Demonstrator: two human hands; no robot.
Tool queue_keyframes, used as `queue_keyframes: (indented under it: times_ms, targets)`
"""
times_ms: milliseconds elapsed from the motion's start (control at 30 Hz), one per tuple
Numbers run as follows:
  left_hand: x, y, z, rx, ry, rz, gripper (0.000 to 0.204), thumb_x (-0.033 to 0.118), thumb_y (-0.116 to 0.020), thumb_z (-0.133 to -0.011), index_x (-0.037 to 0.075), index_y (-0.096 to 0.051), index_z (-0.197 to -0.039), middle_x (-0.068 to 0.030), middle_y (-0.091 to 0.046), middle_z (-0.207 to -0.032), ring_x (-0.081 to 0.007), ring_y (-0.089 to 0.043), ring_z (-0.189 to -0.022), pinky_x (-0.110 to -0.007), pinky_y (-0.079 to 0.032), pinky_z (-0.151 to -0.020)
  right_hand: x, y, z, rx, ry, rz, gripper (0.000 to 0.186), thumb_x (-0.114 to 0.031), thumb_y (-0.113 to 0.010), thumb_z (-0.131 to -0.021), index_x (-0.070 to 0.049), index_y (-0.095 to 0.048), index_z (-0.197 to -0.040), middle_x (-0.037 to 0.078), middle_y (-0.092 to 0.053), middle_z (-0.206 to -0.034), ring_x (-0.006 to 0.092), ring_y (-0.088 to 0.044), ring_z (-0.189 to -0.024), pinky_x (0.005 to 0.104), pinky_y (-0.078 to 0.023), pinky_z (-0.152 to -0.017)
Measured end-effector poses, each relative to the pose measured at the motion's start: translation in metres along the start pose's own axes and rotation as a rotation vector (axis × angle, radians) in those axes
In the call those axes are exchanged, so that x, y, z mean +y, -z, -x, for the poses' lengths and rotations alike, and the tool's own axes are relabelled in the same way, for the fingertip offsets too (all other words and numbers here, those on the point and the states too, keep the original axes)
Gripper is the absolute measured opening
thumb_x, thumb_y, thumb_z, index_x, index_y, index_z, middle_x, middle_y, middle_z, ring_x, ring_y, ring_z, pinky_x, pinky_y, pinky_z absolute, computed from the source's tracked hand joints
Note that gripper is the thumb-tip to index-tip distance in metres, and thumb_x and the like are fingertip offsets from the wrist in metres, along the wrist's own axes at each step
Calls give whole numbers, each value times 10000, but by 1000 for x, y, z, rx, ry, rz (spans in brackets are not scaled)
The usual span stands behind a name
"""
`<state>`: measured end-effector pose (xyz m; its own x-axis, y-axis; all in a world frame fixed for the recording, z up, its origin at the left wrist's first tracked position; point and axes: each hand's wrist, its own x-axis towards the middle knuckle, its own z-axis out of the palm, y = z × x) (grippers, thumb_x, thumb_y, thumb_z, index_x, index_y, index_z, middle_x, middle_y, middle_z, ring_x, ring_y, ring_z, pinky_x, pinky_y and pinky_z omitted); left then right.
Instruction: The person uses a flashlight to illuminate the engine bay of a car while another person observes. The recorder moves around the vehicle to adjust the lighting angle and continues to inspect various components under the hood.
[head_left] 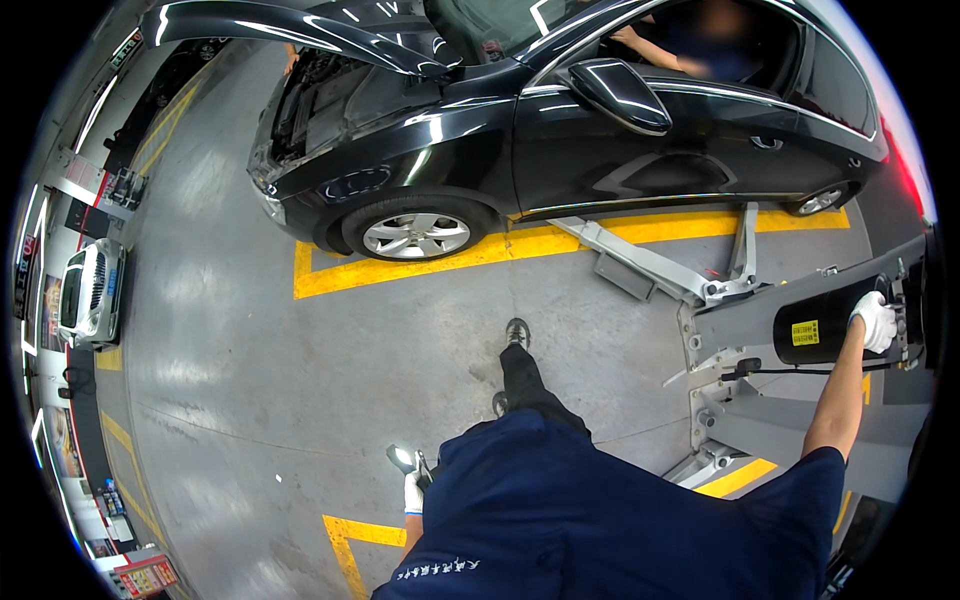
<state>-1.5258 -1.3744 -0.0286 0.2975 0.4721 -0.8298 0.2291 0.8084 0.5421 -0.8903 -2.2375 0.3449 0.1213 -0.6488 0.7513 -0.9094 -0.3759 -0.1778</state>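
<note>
So the right hand (877, 322), in a white glove, is way out to the side on the end of the black cylinder (812, 330) on the lift (800, 415). Fingers look curled over there, but I can't tell how tightly or whether they've actually got hold of anything. Left hand (413, 492), gloved too, is down low by the hip, fingers pretty much closed round a lamp (402, 458) that looks lit. Part of that grip is hidden, fwiw.

Ahead and to the left of the right fingers, the lift arms (640, 258) sit low, reaching in by the sill of a black car (610, 165). Its front wheel (415, 237) is on the floor, further left. Hood (290, 28) is up, with someone else's hand (291, 58) at the edge, and there's a person (655, 52) inside.

What'd worry me: any lift movement with those two there could jolt or pinch somebody. Badly seated arms could also let the car tip, and I can't see the contact points from here. Smaller thing, a one-handed glove grip slips and the lamp hits the floor.
</note>
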Motion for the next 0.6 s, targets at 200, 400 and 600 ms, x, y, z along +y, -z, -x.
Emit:
queue_keyframes:
  times_ms: [200, 400, 600]
  targets:
    - [0, -1, -21, 12, 3, 43, 221, 296, -644, -942, 87, -633, -1012, -82, -646, -856, -267, -644, -686, -425, -589, -675, 16, 14, -1, 22, -36, 30, 511, -514, -528, -872, -109, -791, -1041, 138, -763, -1089, 360, -729, -1022, 526, -544, -897]
    - [7, -23, 0, 43, 60, 26, 237, 322, -632, -950, 95, -635, -1019, -78, -648, -846, -259, -642, -677, -412, -573, -652, -33, 126, 32, -117, -67, 67, 388, -372, -591, -877, -91, -825, -1006, 144, -777, -1116, 338, -756, -1049, 473, -594, -888]
    - [29, -38, 12, 104, 78, -39, 254, 347, -621, -959, 102, -637, -1026, -75, -650, -836, -251, -639, -668, -398, -558, -629, -2, 51, 19, 29, -21, -10, 438, -436, -606, -887, -80, -732, -1109, 180, -673, -1163, 396, -653, -1110, 548, -527, -937]
